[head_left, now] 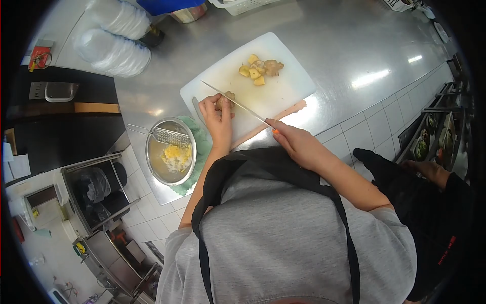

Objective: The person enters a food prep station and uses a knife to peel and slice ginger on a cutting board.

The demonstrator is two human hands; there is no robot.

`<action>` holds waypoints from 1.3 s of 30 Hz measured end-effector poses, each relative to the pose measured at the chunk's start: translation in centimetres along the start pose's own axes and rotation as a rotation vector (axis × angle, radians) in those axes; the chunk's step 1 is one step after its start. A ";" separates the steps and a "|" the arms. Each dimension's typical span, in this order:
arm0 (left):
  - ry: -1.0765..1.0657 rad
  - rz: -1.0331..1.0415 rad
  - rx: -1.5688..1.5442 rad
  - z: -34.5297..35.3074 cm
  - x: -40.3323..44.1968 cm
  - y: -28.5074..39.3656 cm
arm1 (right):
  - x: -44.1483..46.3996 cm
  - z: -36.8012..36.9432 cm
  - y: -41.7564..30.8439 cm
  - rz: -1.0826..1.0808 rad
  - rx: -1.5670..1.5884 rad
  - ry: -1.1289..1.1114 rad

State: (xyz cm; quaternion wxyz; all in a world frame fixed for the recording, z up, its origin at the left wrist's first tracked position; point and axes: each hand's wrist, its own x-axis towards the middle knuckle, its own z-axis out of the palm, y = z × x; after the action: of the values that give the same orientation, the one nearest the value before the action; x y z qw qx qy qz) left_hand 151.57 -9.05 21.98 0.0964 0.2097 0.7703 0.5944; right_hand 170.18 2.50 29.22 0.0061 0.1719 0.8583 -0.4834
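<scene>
Frame centre-left: left hand (214,115) pinches ginger (230,95); right hand (297,144) grips knife (248,110) — blade near fingers, so rolling ginger risks a cut.

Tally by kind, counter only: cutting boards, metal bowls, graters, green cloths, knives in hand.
Cutting board: 1
Metal bowl: 1
Grater: 1
Green cloth: 1
Knife in right hand: 1
Total: 5

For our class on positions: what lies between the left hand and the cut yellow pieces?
A brown root, the knife across it, then bare board, in the head view.
</scene>
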 end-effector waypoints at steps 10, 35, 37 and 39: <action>0.009 0.063 -0.040 0.1 -0.1 -0.6 | 2.8 0.1 -1.5 0.152 -0.017 -0.115; -0.019 -0.046 -0.206 -0.3 0.4 -1.2 | 2.1 0.8 0.0 0.023 0.027 -0.035; -0.031 -0.029 -0.187 -0.2 0.3 -0.9 | 3.1 1.0 0.4 0.026 0.023 -0.039; -0.043 -0.006 -0.169 -0.4 0.0 -1.0 | 4.4 2.1 1.9 0.005 0.129 -0.052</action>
State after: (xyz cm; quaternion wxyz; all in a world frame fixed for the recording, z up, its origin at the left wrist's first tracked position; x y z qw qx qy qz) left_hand 151.20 -9.59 21.18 0.1323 0.2112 0.7157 0.6524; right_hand 166.31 2.94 25.71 0.0186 0.1616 0.8244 -0.5421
